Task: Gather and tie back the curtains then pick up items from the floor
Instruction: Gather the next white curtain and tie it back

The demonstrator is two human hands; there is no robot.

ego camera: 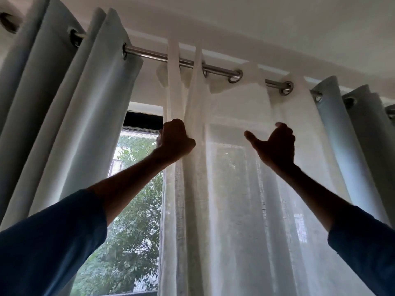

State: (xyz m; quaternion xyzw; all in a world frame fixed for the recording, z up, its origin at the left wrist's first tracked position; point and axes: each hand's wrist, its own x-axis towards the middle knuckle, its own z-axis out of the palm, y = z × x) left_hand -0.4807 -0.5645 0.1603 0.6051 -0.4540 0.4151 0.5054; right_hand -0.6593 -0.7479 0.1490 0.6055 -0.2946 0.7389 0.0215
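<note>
White sheer cloth is bunched inside the curled fingers of my left hand, just toward 9 o'clock of centre. They close round a narrow gathered fold of the sheer white woven curtain, which hangs from 12 down to 6 and lies spread flat toward 3. My right hand, at 3 o'clock of centre, has its thumb thrust toward the left hand and its fingers curled over. Against the backlight I cannot tell whether they catch cloth or only hover before it.

Outward, both forearms rise from dark blue sleeves at 7 and 5. The brushed-steel curtain rod slants from 10 to 2. A pale grey-blue eyelet drape hangs bunched at 9, and a matching drape at 3.

I judge the step to be gathering the sheer. I would keep the left grip as anchor and sweep the right hand through the flat spread toward it in even pleats. Pulling along the rod rather than downward should let the eyelets slide without jamming. Thin cloth slips, so each pleat needs a firm pinch. No tie-back is in view.
</note>
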